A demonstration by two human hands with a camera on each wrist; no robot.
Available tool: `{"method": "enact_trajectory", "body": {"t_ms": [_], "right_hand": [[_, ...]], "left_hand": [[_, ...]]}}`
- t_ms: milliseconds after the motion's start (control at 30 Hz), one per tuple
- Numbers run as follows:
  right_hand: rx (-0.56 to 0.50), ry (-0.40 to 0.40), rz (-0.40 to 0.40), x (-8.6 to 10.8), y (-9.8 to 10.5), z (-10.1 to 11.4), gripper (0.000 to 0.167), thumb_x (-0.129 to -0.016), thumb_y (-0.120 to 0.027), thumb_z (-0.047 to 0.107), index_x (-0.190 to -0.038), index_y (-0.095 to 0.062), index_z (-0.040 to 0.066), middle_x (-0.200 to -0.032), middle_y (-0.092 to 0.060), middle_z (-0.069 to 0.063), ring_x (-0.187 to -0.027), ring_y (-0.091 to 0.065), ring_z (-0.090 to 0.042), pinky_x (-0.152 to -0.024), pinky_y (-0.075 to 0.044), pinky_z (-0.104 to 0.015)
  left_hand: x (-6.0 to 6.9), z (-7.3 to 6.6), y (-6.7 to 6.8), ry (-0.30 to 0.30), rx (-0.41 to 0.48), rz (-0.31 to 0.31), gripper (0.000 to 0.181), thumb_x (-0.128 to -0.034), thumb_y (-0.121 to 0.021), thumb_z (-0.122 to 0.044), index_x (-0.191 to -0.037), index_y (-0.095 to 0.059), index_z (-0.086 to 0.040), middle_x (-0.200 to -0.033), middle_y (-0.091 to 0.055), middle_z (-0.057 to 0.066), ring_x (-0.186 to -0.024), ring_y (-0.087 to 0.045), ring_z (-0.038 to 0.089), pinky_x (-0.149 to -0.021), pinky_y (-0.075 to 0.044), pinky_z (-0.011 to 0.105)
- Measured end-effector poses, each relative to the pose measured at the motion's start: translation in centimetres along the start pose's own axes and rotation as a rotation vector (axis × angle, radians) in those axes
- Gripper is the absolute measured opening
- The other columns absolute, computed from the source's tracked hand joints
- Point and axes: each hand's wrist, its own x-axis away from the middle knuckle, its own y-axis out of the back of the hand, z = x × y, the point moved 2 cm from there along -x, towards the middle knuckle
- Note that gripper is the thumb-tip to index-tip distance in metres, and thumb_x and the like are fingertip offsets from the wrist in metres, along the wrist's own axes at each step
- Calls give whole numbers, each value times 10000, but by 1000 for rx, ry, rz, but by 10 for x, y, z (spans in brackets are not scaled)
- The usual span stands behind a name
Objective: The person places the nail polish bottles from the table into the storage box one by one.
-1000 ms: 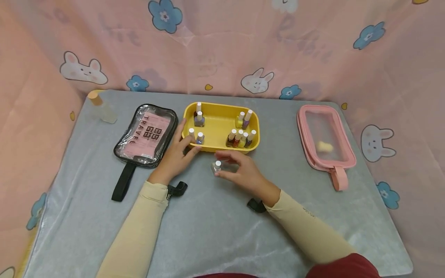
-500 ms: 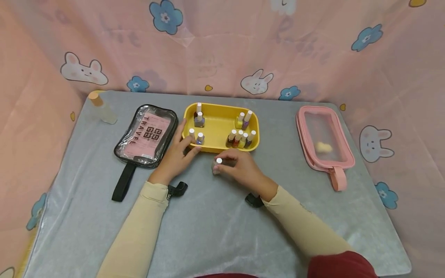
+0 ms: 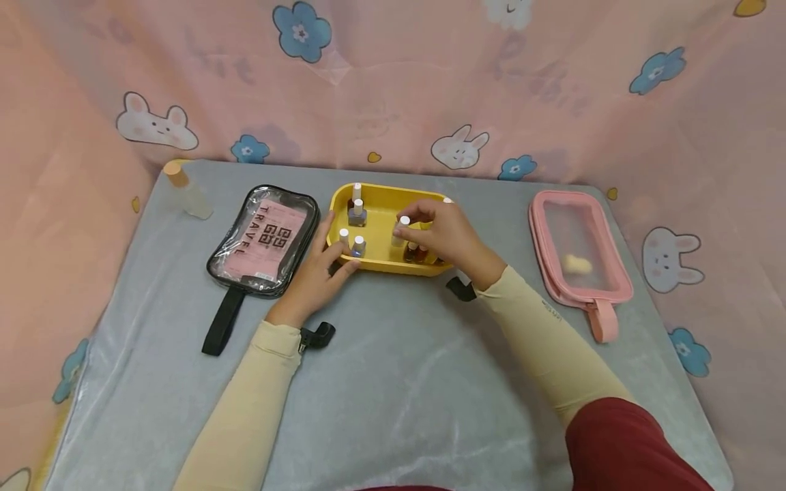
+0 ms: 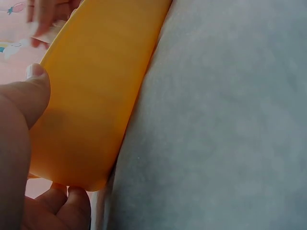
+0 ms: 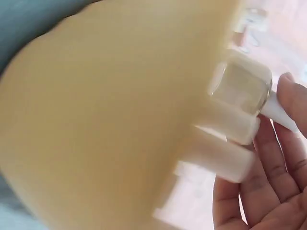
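Observation:
My right hand (image 3: 453,237) pinches a clear nail polish bottle (image 5: 242,87) by its white cap, over the inside of the yellow tray (image 3: 393,266). At the tray's left end, my left hand (image 3: 309,283) grips the corner, the thumb on the near wall and fingers round the end, as the left wrist view shows. Inside on the left stand a lilac nail polish bottle (image 3: 357,217), a dark one (image 3: 351,204) behind it and a blue one (image 3: 359,249) in front. More bottles on the right side are partly hidden by my right hand.
Left of the tray lies a black-edged clear pouch (image 3: 270,235) with a strap. A pink pouch (image 3: 583,249) with something yellow inside lies at the right. A frosted bottle (image 3: 193,199) with a wooden-looking cap is at the far left corner. Behind hangs a pink curtain (image 3: 381,88).
My right hand first pinched the clear nail polish bottle in front of the tray, then lifted it forward over the tray. My left hand stays on the tray's left end.

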Motion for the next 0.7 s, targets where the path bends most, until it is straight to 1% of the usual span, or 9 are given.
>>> {"method": "enact_trajectory", "body": {"t_ms": [33,133,200,267,367,433,567,700], "right_hand": [[12,-7,14,-2,-1,-4,244,-923,-869,256,-1084,-758,112,-1079,-749,-38,-780,-703,-293,-677,-625,-438],[103,18,53,-5,-5,-13,241,-906,-885,272,-1056,-770,122,-1034,-761,-12,-853,-680,-210,-758,-603,-390],[174,40,85,-8,-8,-18,260,-903,-887,295,-1055,-773,118,-1007,-760,-1,-870,-653,-192,-805,-570,-372],[243,53,114,-9,-10,-19,280,-901,-887,315,-1050,-768,111,-976,-755,3,-873,-629,-186,-818,-540,-365],[325,60,147,-10,-12,-20,286,-908,-880,319,-1043,-752,103,-932,-740,-5,-811,-624,-195,-776,-535,-367],[368,68,163,-10,-13,-19,278,-916,-872,318,-1039,-746,103,-906,-733,-6,-786,-630,-191,-758,-538,-363],[432,91,186,-12,-15,-16,260,-936,-852,311,-1046,-739,105,-896,-728,-6,-793,-631,-191,-781,-534,-366],[481,96,188,-14,-17,-15,244,-950,-838,303,-1045,-732,105,-907,-715,-18,-816,-622,-205,-805,-527,-371]], "left_hand": [[0,-1,0,-2,1,1,243,-1068,-662,-359,-1054,-636,-117,-1781,17,-35,-1618,-63,308,-1259,-202,570],[0,-2,-1,4,3,-2,233,-1068,-661,-360,-1055,-638,-128,-1781,15,-48,-1618,-70,294,-1258,-212,561],[0,-2,-1,9,7,-3,228,-1067,-663,-355,-1057,-640,-129,-1780,15,-57,-1617,-72,286,-1256,-216,563],[0,-3,-1,12,7,-1,226,-1067,-664,-356,-1059,-640,-131,-1780,17,-62,-1617,-73,281,-1256,-219,560],[0,-3,-1,10,7,0,227,-1068,-664,-353,-1060,-639,-127,-1779,15,-62,-1617,-76,281,-1256,-220,561],[0,-3,-1,11,9,-1,224,-1068,-664,-351,-1056,-638,-129,-1779,13,-67,-1617,-77,279,-1256,-219,558],[1,-4,0,11,12,-4,223,-1064,-671,-342,-1055,-638,-121,-1779,7,-63,-1616,-88,285,-1256,-218,564],[1,-4,0,11,11,-3,235,-1061,-675,-342,-1060,-644,-109,-1779,3,-56,-1616,-85,286,-1258,-213,561]]}}
